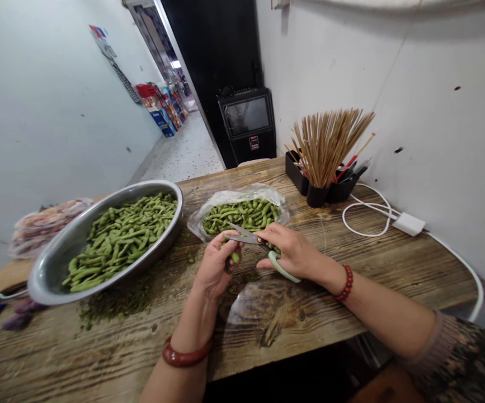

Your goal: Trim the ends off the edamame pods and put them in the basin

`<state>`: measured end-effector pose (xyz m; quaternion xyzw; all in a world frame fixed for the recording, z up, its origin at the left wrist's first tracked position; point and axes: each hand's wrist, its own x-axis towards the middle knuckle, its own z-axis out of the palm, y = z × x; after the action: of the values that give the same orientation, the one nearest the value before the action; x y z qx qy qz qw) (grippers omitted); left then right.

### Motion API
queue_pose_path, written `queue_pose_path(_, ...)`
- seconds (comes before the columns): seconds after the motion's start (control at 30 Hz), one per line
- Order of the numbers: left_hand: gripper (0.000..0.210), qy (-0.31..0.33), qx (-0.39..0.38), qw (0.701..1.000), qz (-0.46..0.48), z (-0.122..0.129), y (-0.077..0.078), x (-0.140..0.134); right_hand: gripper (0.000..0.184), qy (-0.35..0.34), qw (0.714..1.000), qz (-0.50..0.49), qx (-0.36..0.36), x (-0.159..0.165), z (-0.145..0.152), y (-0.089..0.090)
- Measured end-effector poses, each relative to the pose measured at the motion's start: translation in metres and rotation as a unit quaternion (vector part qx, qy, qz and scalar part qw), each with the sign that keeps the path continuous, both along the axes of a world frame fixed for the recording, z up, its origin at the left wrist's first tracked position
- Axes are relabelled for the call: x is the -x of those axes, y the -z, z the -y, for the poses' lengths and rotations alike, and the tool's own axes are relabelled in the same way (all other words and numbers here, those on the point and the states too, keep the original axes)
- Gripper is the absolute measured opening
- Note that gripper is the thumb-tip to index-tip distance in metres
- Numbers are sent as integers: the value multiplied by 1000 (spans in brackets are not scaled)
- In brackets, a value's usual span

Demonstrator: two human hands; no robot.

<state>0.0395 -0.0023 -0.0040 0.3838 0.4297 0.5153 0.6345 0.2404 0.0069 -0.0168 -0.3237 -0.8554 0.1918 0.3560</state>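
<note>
Pinched in my left hand (217,262) is a green edamame pod (235,257), partly covered by the fingers. My right hand (288,249) grips scissors (279,265) with pale green handles. Their blades are parted and reach left to the fingertips of my left hand. Just beyond both hands lies a clear plastic bag (197,222) with many edamame pods (242,214) in it. On the left stands a wide metal basin (43,280), tilted in view, holding a heap of edamame pods (128,238).
Small green trimmings (114,305) litter the wooden table (242,352) beside the basin. A black organizer (296,173) with wooden skewers (330,145) and pens stands at the back right, near a white cable with an adapter (410,223). A bagged bundle (49,224) lies behind the basin.
</note>
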Motion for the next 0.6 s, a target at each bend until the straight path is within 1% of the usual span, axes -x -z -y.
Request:
queue_pose_path(0.23,26,5,6,1000,12,0,2,-1,56,-2,1000,7,13,0,2,-4)
queue_pose_path(0.43,24,11,2,1000,14,1,1,-1,48,-2,1000,0,10,0,1,-1)
queue_pose_path(0.6,21,17,-14,1000,17,1,1,-1,46,2,1000,17,8,0,0,0)
